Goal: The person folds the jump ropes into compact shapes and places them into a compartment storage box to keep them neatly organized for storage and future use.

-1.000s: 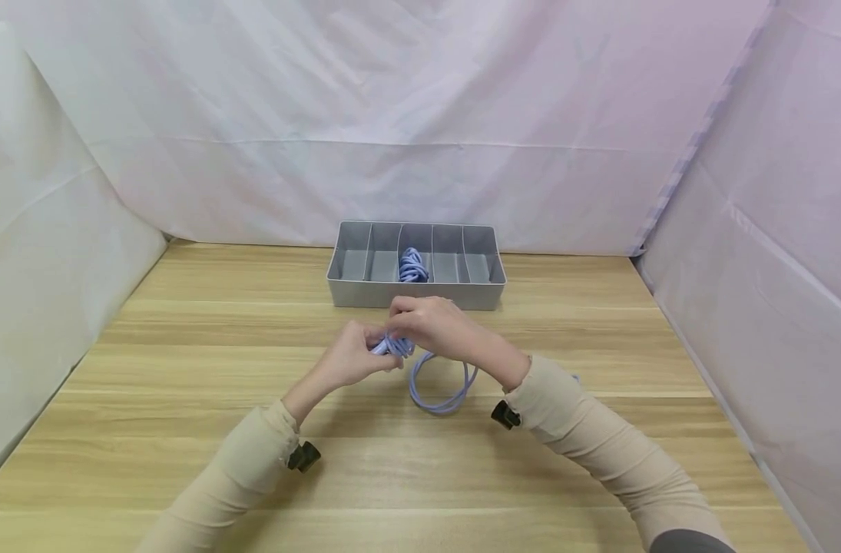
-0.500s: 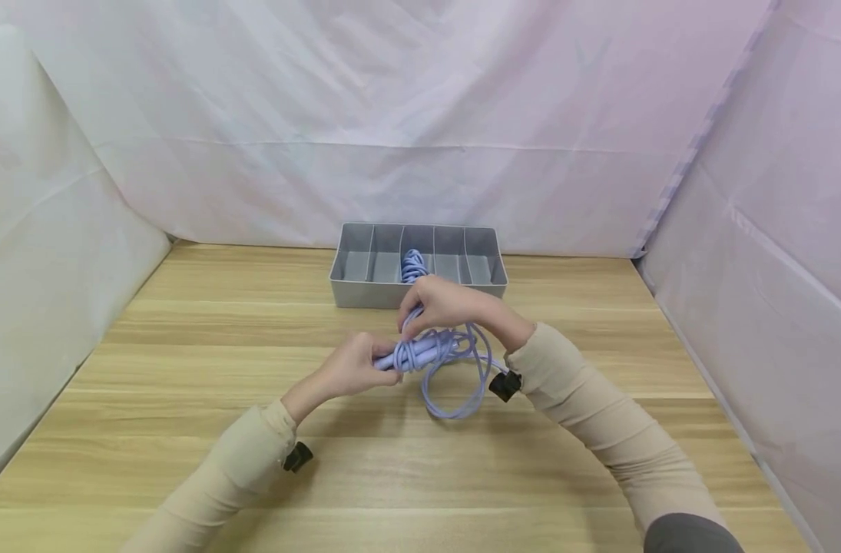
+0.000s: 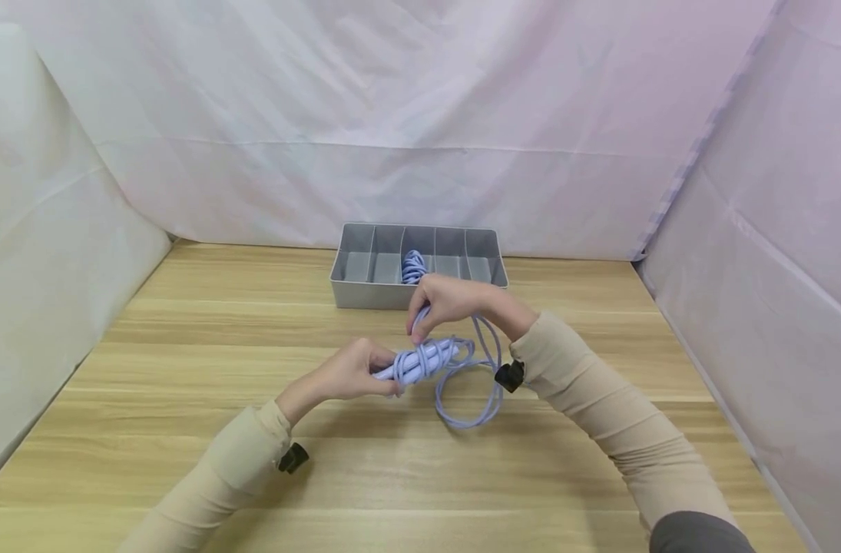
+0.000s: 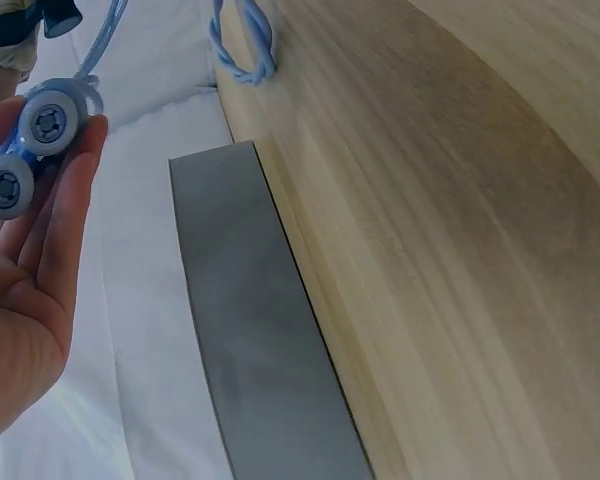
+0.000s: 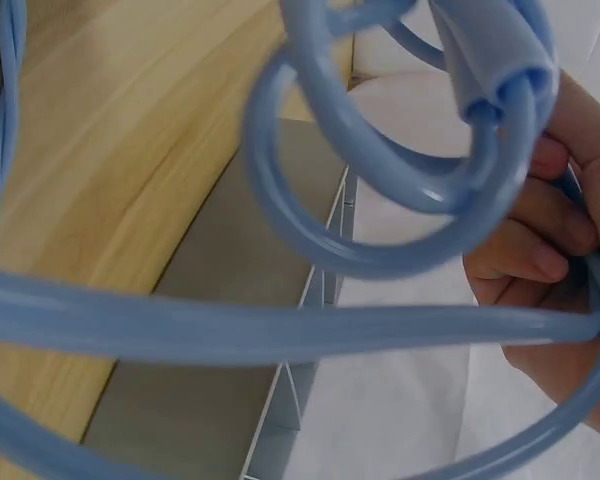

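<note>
My left hand (image 3: pixel 354 371) grips a periwinkle-blue jump rope by one end of its two handles (image 3: pixel 427 361), which lie side by side with cord wound round them. Their round end caps (image 4: pixel 48 123) face the left wrist camera. Just above the handles, my right hand (image 3: pixel 449 299) pinches the rope's cord (image 5: pixel 180 325) between thumb and fingers. From there a loose loop of cord (image 3: pixel 467 424) hangs to the right. A second blue coiled cord (image 3: pixel 413 267) sits in the middle compartment of a grey divided box (image 3: pixel 368 295) behind the hands.
The box stands near the back edge of a wooden table (image 3: pixel 185 346). White cloth (image 3: pixel 392 100) hangs behind it and along both sides. Small black wrist cameras (image 3: pixel 508 376) jut from the sleeves.
My hands have moved apart from being close together. The left hand has turned, so the handles point right. The right hand has lifted slightly back and right with the cord, uncovering the wound bundle.
</note>
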Demonstrator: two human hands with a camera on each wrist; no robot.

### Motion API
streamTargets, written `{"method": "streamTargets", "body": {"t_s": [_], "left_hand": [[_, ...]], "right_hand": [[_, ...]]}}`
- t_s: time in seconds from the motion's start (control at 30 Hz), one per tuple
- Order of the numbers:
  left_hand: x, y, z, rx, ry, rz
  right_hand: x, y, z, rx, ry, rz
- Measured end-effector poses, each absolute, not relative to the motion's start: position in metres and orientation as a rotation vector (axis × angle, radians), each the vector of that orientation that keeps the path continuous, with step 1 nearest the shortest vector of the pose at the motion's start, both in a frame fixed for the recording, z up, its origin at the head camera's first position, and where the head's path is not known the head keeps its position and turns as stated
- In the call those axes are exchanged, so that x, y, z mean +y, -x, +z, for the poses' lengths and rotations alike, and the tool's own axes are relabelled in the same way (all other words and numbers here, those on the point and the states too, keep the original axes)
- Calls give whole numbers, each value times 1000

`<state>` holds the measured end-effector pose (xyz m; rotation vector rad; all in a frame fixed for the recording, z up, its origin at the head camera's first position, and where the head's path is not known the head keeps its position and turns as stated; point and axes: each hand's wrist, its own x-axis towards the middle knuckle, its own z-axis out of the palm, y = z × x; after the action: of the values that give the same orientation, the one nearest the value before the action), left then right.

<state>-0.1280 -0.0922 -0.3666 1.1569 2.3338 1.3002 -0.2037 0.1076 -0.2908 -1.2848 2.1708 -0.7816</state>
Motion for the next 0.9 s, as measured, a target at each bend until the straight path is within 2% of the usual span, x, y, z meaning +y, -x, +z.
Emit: {"method": "streamTargets", "body": {"t_s": [0.43, 0.67, 0.9], "left_hand": [[-84, 119, -364, 2407, -948, 1443], [-81, 107, -341, 2375, -906, 1510], [-88, 121, -364, 2303, -984, 1541]], "right_hand": [[97, 194, -293, 2099, 1327, -876], [98, 199, -286, 2043, 1252, -791], [98, 200, -282, 1958, 1323, -781]]}}
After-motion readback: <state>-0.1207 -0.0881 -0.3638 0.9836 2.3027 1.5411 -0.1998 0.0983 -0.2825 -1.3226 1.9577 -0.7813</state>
